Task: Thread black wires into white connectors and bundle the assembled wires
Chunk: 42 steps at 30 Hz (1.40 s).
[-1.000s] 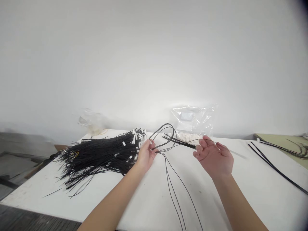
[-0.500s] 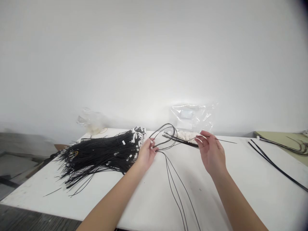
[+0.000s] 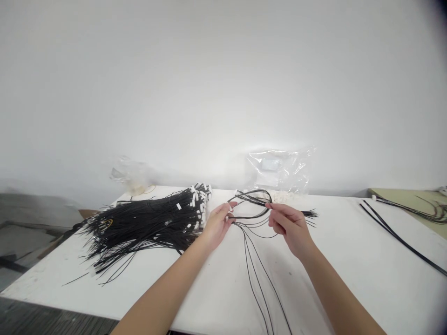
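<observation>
In the middle of the head view, my left hand (image 3: 219, 224) is closed on a white connector (image 3: 230, 208) with thin black wires (image 3: 256, 216) running from it. Some of these wires loop up and to the right; others hang down towards the front of the table. My right hand (image 3: 288, 225) pinches at the right side of the loop, its thumb and forefinger on a black wire. Behind the hands lies a small bunch of black wires (image 3: 310, 213) with bare ends at the right, partly hidden by my right hand.
A thick pile of black wires (image 3: 143, 223) with white connectors covers the left of the white table (image 3: 223, 298). A clear plastic bag (image 3: 279, 170) with small white parts stands at the wall; another bag (image 3: 131, 172) is at back left. Black cables (image 3: 398, 235) lie at right.
My right hand has moved left, from holding a wire end stretched out to the right to pinching beside the loop. My left hand has shifted slightly right with the connector.
</observation>
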Each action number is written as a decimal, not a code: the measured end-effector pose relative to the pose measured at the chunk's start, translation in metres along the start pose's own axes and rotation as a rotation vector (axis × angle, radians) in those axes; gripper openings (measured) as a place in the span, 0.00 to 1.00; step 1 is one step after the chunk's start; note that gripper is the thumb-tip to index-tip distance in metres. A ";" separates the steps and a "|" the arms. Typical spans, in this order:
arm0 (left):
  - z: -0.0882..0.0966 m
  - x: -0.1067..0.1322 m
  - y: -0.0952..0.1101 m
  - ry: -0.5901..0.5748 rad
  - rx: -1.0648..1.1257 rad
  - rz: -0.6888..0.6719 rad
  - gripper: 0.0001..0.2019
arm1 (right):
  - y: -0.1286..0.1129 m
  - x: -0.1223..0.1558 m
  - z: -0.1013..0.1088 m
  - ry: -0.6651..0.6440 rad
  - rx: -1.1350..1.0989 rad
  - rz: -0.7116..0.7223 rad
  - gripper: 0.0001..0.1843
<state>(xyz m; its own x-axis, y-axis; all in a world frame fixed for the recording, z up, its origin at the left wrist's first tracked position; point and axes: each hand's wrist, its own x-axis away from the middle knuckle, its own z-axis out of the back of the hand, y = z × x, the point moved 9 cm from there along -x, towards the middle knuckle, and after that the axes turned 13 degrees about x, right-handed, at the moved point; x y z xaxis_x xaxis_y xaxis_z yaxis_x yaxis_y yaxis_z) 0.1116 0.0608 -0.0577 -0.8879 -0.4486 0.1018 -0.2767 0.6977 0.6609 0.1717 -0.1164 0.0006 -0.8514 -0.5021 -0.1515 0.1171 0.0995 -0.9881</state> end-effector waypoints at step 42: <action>-0.018 0.013 -0.021 -0.204 -0.093 0.201 0.12 | 0.002 0.003 -0.018 0.063 0.631 0.267 0.10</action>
<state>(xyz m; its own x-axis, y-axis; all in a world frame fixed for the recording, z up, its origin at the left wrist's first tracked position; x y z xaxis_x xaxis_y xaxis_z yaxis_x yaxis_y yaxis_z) 0.1123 0.0302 -0.0572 -0.9797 -0.1781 0.0922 -0.0611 0.7031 0.7085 0.1600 -0.1028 -0.0011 -0.7781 -0.4770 -0.4087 0.5859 -0.3165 -0.7460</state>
